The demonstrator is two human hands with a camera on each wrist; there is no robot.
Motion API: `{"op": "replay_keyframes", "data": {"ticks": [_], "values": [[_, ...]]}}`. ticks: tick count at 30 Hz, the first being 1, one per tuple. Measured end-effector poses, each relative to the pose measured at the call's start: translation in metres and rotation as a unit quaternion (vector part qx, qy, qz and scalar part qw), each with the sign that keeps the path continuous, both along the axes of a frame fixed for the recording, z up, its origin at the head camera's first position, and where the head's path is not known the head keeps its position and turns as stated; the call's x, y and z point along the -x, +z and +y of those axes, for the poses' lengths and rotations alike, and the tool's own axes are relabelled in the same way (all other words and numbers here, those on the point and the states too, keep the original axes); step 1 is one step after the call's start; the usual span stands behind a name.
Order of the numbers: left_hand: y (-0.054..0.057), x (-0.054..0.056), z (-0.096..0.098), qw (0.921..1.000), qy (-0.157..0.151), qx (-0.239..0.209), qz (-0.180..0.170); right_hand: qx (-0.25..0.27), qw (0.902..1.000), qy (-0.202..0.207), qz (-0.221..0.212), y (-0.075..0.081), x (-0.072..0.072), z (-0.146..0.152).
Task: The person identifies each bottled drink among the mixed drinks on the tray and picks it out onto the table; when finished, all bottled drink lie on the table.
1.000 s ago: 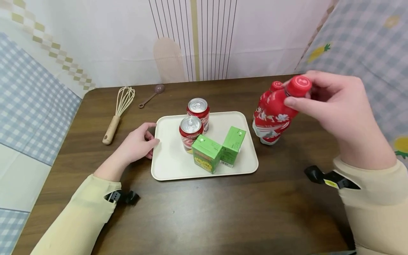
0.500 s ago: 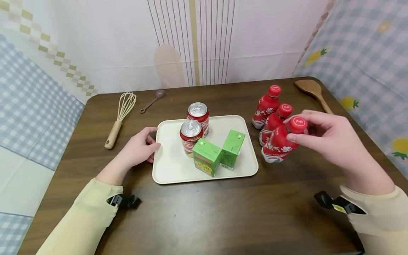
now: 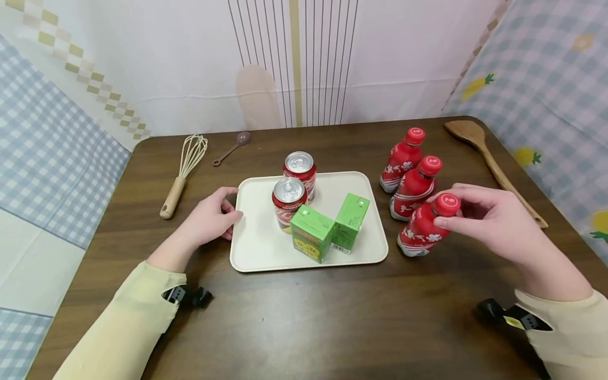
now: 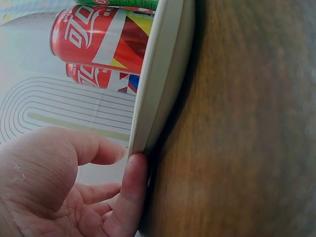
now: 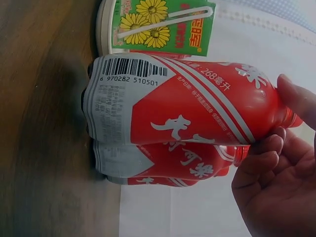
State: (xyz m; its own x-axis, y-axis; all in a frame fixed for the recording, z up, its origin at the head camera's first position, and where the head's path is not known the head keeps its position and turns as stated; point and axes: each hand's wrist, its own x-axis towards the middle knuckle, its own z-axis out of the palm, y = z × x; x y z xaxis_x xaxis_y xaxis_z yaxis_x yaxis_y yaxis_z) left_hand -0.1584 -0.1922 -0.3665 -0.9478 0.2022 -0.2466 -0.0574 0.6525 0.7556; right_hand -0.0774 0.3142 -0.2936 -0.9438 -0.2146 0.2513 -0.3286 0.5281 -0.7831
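Observation:
My left hand (image 3: 211, 216) pinches the left rim of a cream tray (image 3: 258, 256); the left wrist view shows thumb and finger at its edge. On the tray stand two red cola cans (image 3: 288, 208) and two green drink cartons (image 3: 312, 236) with yellow flowers. At the tray's right, my right hand (image 3: 489, 219) holds a red plastic drink bottle (image 3: 420, 229) just below its cap, between thumb and fingers. The bottle is nearly upright, its base right at the table. Two matching bottles (image 3: 412, 191) stand behind it in a row, partly overlapped in the right wrist view.
A whisk (image 3: 184, 171) and a small brown measuring spoon (image 3: 235, 146) lie at the back left of the dark wooden table (image 3: 309, 322). A wooden spoon (image 3: 494, 166) lies at the right, behind my right hand. Patterned cloths (image 3: 190, 68) hang around the table.
My right hand has brought its bottle down and toward me, to the front of the other two bottles. The wooden spoon has come into view. My left hand has stayed at the tray.

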Motion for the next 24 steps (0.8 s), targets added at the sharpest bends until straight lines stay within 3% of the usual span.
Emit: {"op": "replay_keyframes", "data": {"ticks": [8, 16, 24], "values": [[-0.001, 0.0, 0.0, 1.0, 0.001, -0.004, -0.002, -0.014, 0.9997, 0.019, -0.002, -0.003, 0.001, 0.008], [-0.001, 0.002, 0.0, 1.0, 0.0, 0.002, 0.001, -0.011, 0.9999, 0.005, -0.011, -0.006, -0.003, 0.013], [-0.002, 0.002, -0.001, 1.0, -0.001, 0.005, 0.0, 0.001, 0.9988, 0.049, -0.002, -0.006, -0.002, 0.015]]}}
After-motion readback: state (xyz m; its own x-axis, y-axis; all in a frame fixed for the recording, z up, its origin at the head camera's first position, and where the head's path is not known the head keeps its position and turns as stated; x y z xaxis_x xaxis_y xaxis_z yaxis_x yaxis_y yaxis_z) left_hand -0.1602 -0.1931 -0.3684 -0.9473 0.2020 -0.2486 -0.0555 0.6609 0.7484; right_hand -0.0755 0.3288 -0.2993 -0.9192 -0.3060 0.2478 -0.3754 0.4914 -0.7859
